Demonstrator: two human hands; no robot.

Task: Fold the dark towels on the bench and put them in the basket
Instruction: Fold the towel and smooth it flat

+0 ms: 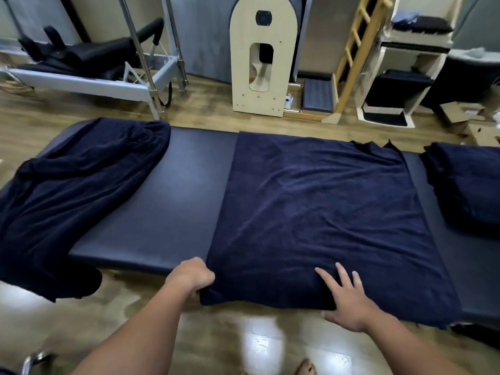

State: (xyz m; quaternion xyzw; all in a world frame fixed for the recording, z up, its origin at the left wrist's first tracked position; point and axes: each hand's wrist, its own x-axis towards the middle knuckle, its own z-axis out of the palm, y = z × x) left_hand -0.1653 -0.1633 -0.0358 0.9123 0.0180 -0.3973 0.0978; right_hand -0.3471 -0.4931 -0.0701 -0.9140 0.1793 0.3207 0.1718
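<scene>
Bench (162, 201), dark padded top, runs left to right in front of me. One dark towel (311, 212) lies spread across its middle, fairly flat with light creases, near edge hanging just over the bench's front.

My left hand (190, 276) is closed in a fist on that towel's near left corner, cloth pinched inside. My right hand (349, 301) is open, fingers splayed, palm pressing the near edge flat; it holds nothing, only pins.

Progress, as I judge it: early to middle. This towel looks laid out or once folded, ready for the next fold; not finished. A crumpled towel (75, 190) sprawls over the bench's left end and droops off the front toward the floor, plainly untouched. At the right end sits a stack of folded dark cloth (465, 185), probably towels already done. No basket that I can identify with certainty; a dark round bin (468, 77) stands far right by the wall, possibly it.

Surroundings: exercise frame (89, 71) behind left, arched wooden unit (261, 58) centre, wooden ladder (357, 50) and white shelving (405, 63) to the right, cardboard boxes (460, 117) on the floor.

Obstacles: none between my hands and the fold. The stack at right crowds that end; bare bench between the two towels gives working room.
</scene>
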